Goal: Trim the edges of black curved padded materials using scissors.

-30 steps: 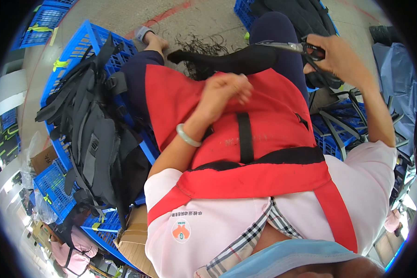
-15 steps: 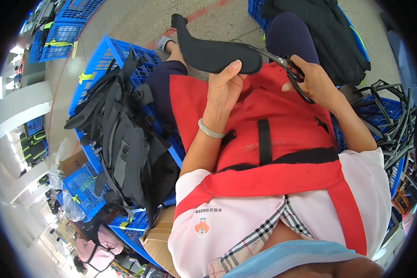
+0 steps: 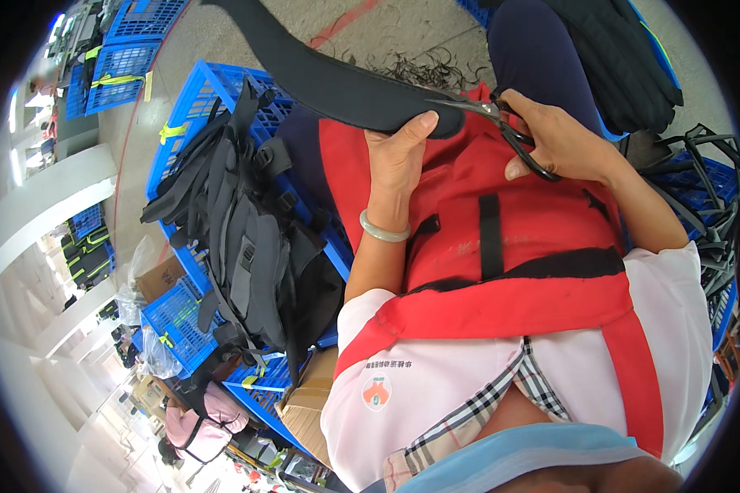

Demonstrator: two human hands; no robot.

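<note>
My left hand (image 3: 399, 160) pinches a long, curved black padded strap (image 3: 337, 86) near its rounded end, with the thumb on top and the other fingers underneath. From there the strap stretches to the upper left, past the top of the view. My right hand (image 3: 563, 140) grips a pair of scissors (image 3: 495, 110) with black handles. Their metal blades point left and lie at the upper edge of the strap's rounded end, just beyond my left thumb. Whether the blades touch the strap I cannot tell. Below both hands a red apron (image 3: 452, 312) covers my lap.
Left of my legs stands a blue crate (image 3: 196, 92) heaped with black straps and buckles (image 3: 251, 255). Black padded pieces (image 3: 621, 66) are stacked at the upper right. A tangle of dark strips (image 3: 703, 185) fills a container at the right. Dark scraps (image 3: 423, 72) litter the floor ahead.
The strap has swung up and now reaches farther to the upper left. The scissor blades have come over its rounded end. My whole view has shifted slightly.
</note>
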